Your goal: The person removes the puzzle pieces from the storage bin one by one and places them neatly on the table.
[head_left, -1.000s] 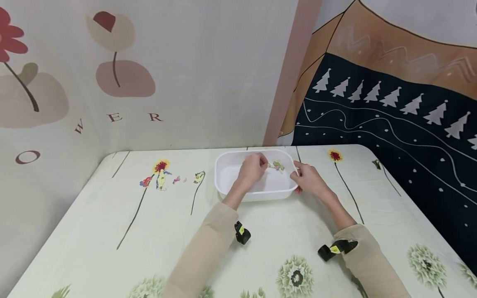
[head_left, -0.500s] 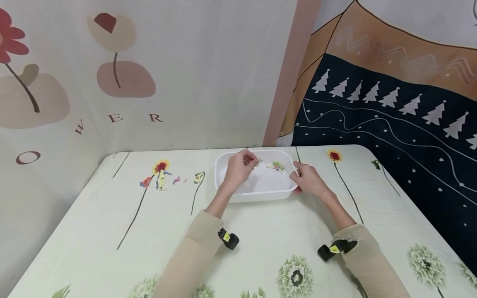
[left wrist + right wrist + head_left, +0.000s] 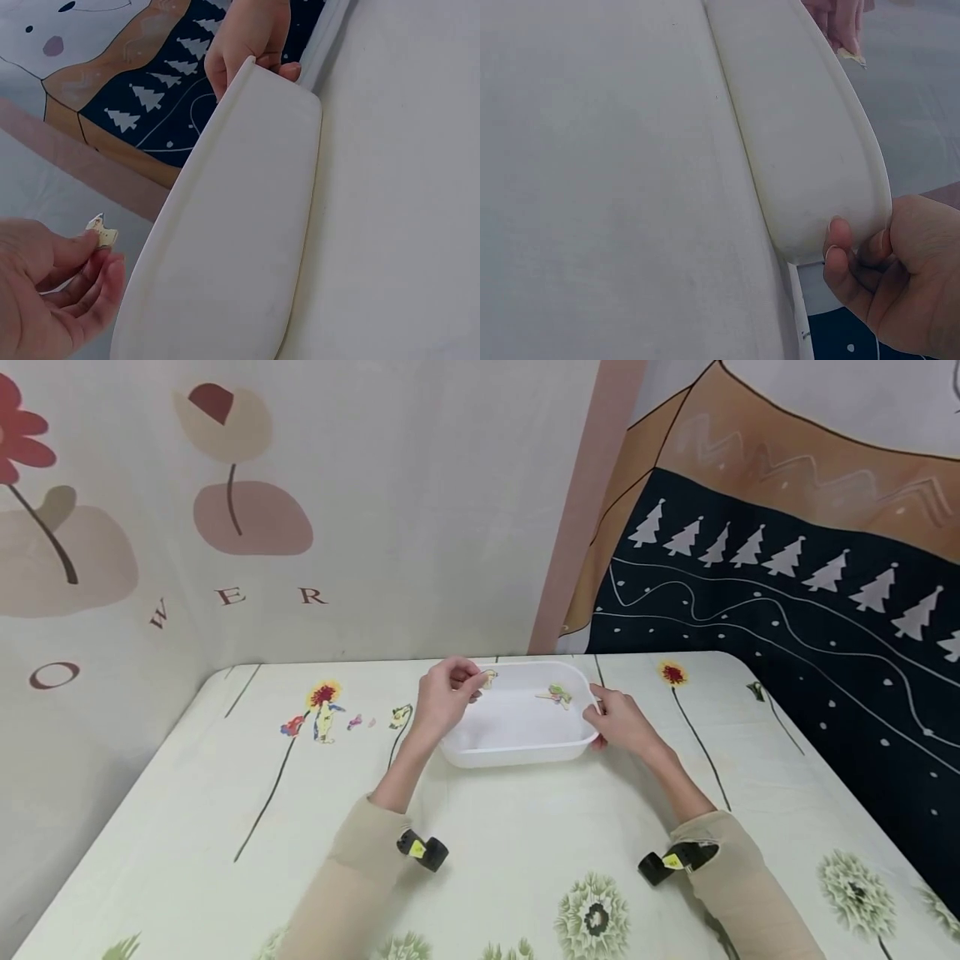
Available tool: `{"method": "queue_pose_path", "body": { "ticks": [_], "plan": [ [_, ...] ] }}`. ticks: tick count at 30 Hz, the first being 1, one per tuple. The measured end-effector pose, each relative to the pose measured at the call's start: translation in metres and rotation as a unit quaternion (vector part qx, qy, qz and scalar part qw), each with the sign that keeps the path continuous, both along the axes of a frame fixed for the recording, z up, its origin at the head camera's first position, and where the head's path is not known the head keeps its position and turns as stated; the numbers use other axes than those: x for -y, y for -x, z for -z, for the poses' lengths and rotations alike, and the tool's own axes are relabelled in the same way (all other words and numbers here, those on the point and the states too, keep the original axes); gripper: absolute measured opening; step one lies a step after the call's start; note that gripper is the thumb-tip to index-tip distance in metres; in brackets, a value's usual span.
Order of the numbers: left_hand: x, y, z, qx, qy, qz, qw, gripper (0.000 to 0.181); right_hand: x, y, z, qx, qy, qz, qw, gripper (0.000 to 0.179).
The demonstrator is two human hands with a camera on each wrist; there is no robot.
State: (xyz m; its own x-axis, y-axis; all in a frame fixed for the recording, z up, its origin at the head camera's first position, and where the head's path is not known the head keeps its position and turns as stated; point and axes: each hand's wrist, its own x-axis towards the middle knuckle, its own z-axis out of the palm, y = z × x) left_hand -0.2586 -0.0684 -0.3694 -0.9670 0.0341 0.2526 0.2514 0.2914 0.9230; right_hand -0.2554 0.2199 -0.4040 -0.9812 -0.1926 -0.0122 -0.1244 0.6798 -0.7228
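A white plastic tub [image 3: 517,756] stands near the far edge of the table. My left hand [image 3: 444,697] is over its left end and pinches a small flat yellowish cutout [image 3: 103,232] between thumb and fingers. The cutout's outline looks uneven in the left wrist view. At the tub's right end, my right hand [image 3: 622,720] holds the rim; in the right wrist view its fingertips [image 3: 838,232] lie against the outer wall. Inside the tub, toward the right, lies a small green and pink cutout [image 3: 557,695].
Left of the tub, several small colourful pieces lie on the flower-print tablecloth [image 3: 525,827]: a blue and yellow figure [image 3: 324,725], a red and blue piece [image 3: 293,726], and a purple one [image 3: 355,722]. A printed curtain [image 3: 420,527] hangs behind the table.
My left hand has moved left, from the tub's middle to its left end, carrying the yellowish cutout away from the green and pink one. My right hand stays on the rim.
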Motion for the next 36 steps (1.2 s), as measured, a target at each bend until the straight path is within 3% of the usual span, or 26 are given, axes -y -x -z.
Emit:
{"method": "queue_pose_path", "body": {
  "ticks": [8, 14, 26, 36],
  "plan": [
    [0.029, -0.002, -0.001, 0.003, -0.01, -0.009, 0.9999, 0.011, 0.0, -0.001, -0.001, 0.0, 0.001, 0.002, 1.0, 0.06],
    [0.051, -0.007, -0.003, 0.01, 0.007, -0.021, 0.9997, 0.015, 0.0, 0.0, 0.0, 0.003, 0.001, 0.003, 1.0, 0.06],
    [0.112, -0.007, 0.009, 0.038, 0.034, -0.063, 0.9967, 0.023, 0.0, -0.002, -0.001, 0.008, 0.0, 0.007, 0.9999, 0.06],
    [0.164, -0.008, 0.02, 0.092, 0.045, -0.115, 0.9881, 0.03, 0.001, -0.001, 0.0, 0.004, 0.002, 0.004, 1.0, 0.06]
  ]
}}
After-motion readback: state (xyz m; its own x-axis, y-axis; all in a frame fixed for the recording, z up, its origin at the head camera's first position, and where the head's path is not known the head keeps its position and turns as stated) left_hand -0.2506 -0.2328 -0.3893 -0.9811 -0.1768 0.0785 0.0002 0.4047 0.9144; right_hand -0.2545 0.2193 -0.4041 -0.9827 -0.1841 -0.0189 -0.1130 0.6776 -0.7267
